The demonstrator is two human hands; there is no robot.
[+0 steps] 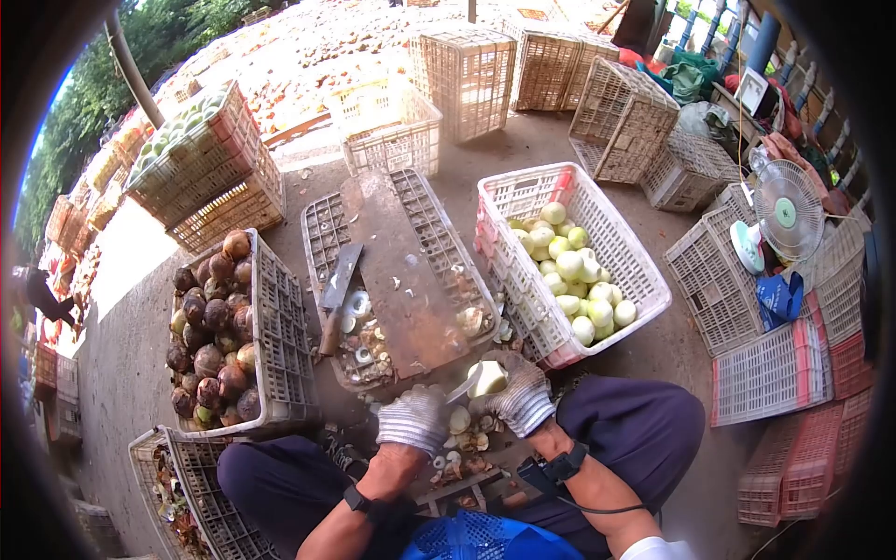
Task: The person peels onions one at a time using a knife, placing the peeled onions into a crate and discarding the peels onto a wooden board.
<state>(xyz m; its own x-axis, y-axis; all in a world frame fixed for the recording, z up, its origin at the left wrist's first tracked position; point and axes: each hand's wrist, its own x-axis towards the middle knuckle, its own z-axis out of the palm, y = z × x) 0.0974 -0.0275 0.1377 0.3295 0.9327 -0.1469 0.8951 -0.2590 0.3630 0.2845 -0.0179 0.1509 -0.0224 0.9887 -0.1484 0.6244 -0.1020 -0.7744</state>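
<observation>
My left hand (413, 420), in a striped knit work glove, is closed around a small knife whose blade (463, 385) points at the onion; its handle is hidden in the fist. My gloved right hand (519, 392) grips a pale, peeled onion (487, 379) between thumb and fingers. Both hands are close together over peelings and cut scraps (471, 441) between my knees. Just ahead, a stained wooden board (401, 271) lies across an upturned crate (322, 233), with a cleaver (340, 289) along its left side.
To the left, a crate (289, 369) holds dark-skinned onions (215, 336). Peeled onions (569, 271) fill part of a white crate (644, 294) on the right. A scrap crate (201, 467) sits by my left knee. Stacked crates (775, 373) and a fan (786, 213) stand farther right.
</observation>
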